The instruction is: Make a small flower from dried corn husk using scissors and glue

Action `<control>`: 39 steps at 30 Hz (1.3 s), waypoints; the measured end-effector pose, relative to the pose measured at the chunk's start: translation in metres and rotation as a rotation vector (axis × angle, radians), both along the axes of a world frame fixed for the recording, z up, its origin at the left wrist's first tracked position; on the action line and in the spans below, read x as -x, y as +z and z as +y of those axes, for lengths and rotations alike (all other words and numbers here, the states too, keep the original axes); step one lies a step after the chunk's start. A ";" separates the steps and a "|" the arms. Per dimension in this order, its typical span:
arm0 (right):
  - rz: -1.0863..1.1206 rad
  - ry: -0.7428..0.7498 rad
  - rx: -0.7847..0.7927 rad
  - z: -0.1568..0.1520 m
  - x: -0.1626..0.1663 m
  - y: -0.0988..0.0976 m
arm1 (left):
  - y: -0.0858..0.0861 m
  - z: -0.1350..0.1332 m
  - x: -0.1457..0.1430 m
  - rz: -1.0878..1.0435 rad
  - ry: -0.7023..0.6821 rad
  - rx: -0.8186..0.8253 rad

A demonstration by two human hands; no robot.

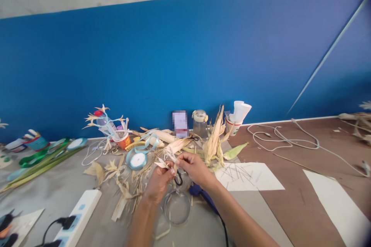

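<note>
Both hands meet over the middle of the table, working on pale dried corn husk (161,163). My left hand (158,182) pinches the husk between thumb and fingers, and its pointed tips stick out above. Close on the right, my right hand (195,167) is closed with thumb and forefinger on the same husk; its exact grip is partly hidden. A black loop (179,179), looking like a scissors handle, shows just below the fingers. Under the hands lies a coil of thin wire (165,206). A dark blue glue gun (199,192) rests beneath my right forearm.
A blue ribbon spool (137,161) and husk scraps (123,189) lie left. A power strip (82,210) is front left. Behind stand an orange cup (124,142) with husk flowers, a jar (199,125) and upright husks (213,146). Right: paper (268,179) under thin sticks, a white cable (315,144).
</note>
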State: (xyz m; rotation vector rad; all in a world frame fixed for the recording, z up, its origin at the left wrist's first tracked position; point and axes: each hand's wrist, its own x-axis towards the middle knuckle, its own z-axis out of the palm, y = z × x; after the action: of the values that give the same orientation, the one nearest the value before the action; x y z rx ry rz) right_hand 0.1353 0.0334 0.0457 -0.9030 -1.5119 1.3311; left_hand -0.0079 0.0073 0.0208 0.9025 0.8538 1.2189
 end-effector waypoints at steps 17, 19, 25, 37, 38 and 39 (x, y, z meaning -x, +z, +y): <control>-0.130 -0.017 -0.029 -0.002 0.000 -0.001 | -0.007 0.004 0.001 0.051 0.034 -0.031; -0.118 -0.082 -0.034 0.000 -0.002 -0.002 | -0.010 0.004 0.000 0.089 0.043 -0.048; 0.004 -0.253 0.024 0.007 -0.006 -0.007 | -0.015 0.006 0.000 0.126 0.039 -0.105; 0.267 -0.236 0.170 0.011 -0.005 -0.005 | -0.002 0.000 -0.001 0.013 -0.009 -0.040; 0.267 -0.234 0.174 0.010 -0.005 -0.005 | -0.003 0.000 -0.001 0.014 -0.022 -0.044; 0.260 -0.232 0.174 0.009 -0.004 -0.004 | -0.003 0.000 -0.002 0.014 -0.033 -0.045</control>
State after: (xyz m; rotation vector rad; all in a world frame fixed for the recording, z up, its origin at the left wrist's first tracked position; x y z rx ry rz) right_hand 0.1395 0.0425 0.0417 -0.9421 -1.0721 1.3635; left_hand -0.0063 0.0076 0.0179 0.9592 0.8220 1.2089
